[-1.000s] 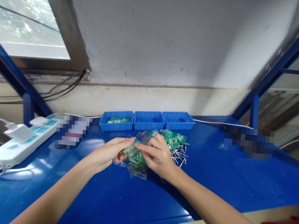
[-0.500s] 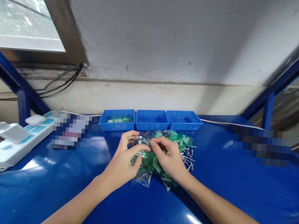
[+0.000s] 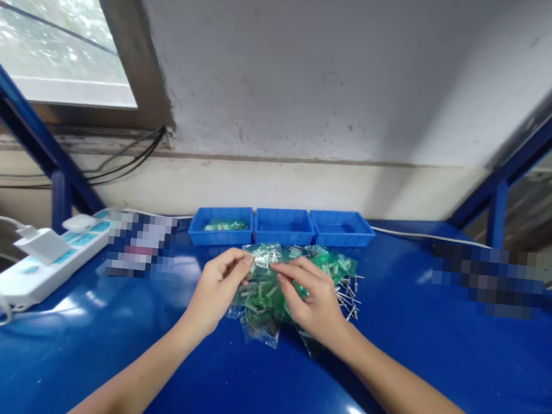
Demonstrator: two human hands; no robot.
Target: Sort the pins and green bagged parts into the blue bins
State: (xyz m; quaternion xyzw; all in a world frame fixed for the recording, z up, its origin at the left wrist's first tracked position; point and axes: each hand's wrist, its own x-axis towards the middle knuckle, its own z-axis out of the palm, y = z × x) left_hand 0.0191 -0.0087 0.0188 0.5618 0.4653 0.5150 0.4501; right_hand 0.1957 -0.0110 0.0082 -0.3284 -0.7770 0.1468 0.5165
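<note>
A clear plastic bag of green parts (image 3: 262,277) is held up off the blue table (image 3: 414,337) between both hands. My left hand (image 3: 217,286) pinches the bag's left edge with thumb and fingers closed. My right hand (image 3: 311,298) grips the bag's right side, fingers curled over it. Beneath and behind the hands lies a heap of more small clear bags with green parts (image 3: 329,264). Loose metal pins (image 3: 348,295) are scattered at the heap's right side.
Three blue trays stand in a row at the back: the left tray (image 3: 223,225) holds green parts, the middle tray (image 3: 284,226) and right tray (image 3: 341,227) look bare. A white power strip (image 3: 41,262) with plugs and cables lies far left. Blue frame struts rise on both sides.
Both hands shifted slightly on the bag: the left hand dropped from an arched pinch to gripping the bag's left edge, and the bag now stands more upright between them.
</note>
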